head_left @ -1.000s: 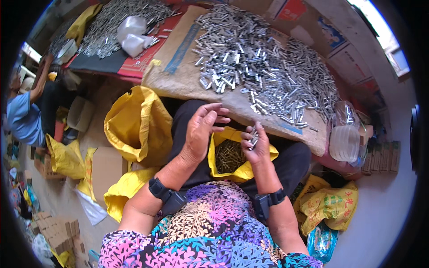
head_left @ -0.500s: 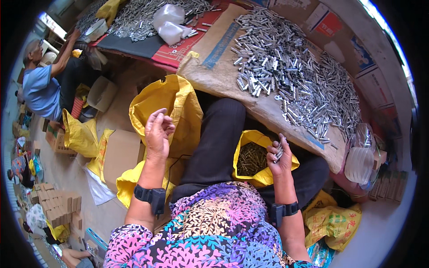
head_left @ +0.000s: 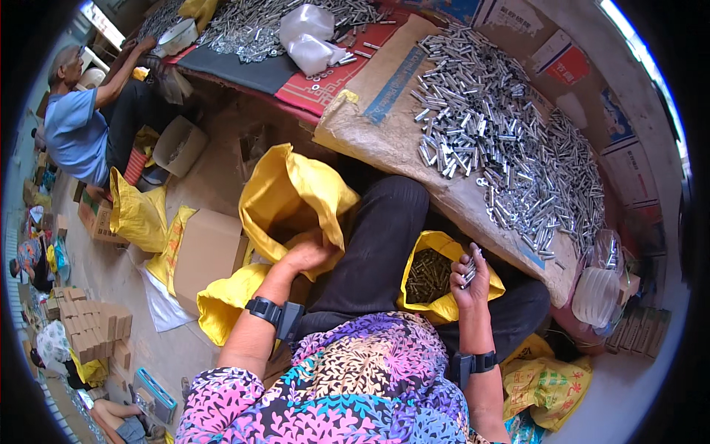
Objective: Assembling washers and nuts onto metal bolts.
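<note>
My left hand (head_left: 310,254) reaches into the mouth of a large yellow woven sack (head_left: 272,177) left of my raised knee. Its fingertips are hidden by the sack's rim, so its grip cannot be made out. My right hand (head_left: 472,285) is closed around several short silver metal tubes (head_left: 469,271), palm up. It is held over the right edge of a smaller yellow bag (head_left: 448,314) between my legs. Brass-coloured metal pieces (head_left: 429,275) of similar shape fill that bag. Ahead, a big heap of silver metal tubes (head_left: 503,133) lies on a cardboard-covered table (head_left: 355,129).
A cardboard box (head_left: 209,244) and another yellow bag (head_left: 229,296) stand on my left. Clear plastic containers (head_left: 596,285) sit at the table's right end. A co-worker (head_left: 81,126) sits at the far left beside a pale tub (head_left: 180,148).
My left hand has moved down and right, from above the large sack's near edge into its mouth. My right hand still holds the metal tubes. The whole view has shifted slightly.
</note>
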Available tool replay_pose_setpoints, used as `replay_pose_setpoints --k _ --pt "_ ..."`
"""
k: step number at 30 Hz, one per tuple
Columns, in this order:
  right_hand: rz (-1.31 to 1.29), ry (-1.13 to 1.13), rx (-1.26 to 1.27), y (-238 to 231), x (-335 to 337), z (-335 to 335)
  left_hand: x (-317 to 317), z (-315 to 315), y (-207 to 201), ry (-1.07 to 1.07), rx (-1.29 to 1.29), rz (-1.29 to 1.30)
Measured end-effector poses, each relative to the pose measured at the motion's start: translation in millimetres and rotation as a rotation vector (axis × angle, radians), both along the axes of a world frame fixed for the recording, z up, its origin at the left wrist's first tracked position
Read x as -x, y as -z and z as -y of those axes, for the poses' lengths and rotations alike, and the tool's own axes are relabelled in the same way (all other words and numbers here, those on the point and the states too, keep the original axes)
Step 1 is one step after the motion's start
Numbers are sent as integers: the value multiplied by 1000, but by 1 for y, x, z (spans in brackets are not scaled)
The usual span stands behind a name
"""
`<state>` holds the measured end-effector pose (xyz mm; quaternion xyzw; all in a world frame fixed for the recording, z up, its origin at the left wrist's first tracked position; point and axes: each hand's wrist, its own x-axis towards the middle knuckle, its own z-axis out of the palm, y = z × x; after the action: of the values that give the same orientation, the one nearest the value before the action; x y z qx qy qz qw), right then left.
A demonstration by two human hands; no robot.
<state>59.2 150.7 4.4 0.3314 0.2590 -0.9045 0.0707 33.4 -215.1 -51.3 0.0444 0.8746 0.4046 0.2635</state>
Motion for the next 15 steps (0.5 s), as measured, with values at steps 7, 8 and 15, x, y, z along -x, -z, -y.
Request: replay_pose_setpoints --k 7,8,15 --pt "22 -7 -2 6 -4 2 -23 7 36 164 -33 21" --pt "26 -9 -5 7 -4 3 -25 9 37 165 -70 -49" --pt "63 -20 -35 9 -4 9 -37 0 -1 158 -147 -10"
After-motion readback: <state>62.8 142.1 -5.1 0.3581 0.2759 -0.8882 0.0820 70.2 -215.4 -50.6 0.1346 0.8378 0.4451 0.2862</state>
